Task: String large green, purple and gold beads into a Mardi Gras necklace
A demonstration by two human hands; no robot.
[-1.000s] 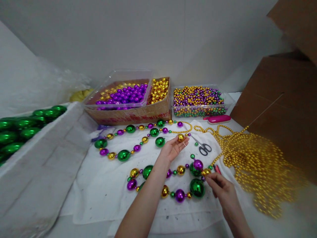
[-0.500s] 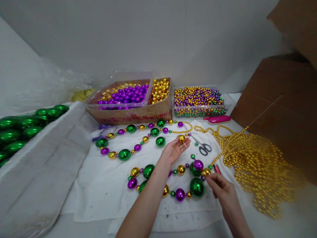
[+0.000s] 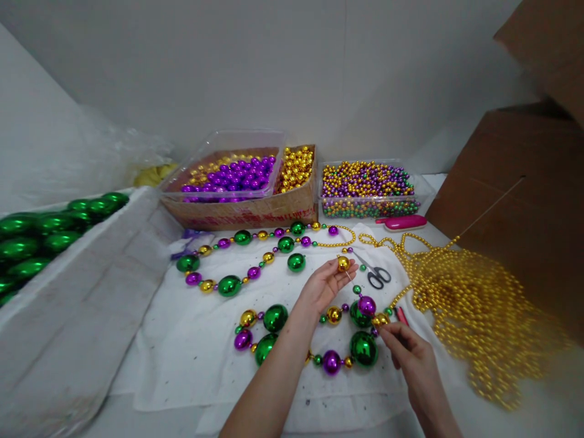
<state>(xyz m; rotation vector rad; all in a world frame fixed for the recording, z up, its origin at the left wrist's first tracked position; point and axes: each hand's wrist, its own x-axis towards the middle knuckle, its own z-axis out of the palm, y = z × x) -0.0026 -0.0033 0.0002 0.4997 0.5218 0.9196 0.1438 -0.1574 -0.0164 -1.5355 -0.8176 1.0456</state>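
The grip of the left hand (image 3: 326, 285) is pinching a gold bead (image 3: 343, 263) just right of frame centre, while the right hand (image 3: 410, 359) is pinching the gold end of the bead strand (image 3: 364, 348) below it; either pinch slackening could be letting beads slide off.

Pretty bright, even light from overhead, so shadows are soft and faint. Shiny green balls (image 3: 41, 234) at the left show glare spots. Edges bend wide-angle style, and the gold bead strands (image 3: 474, 310) at lower right go blurry.
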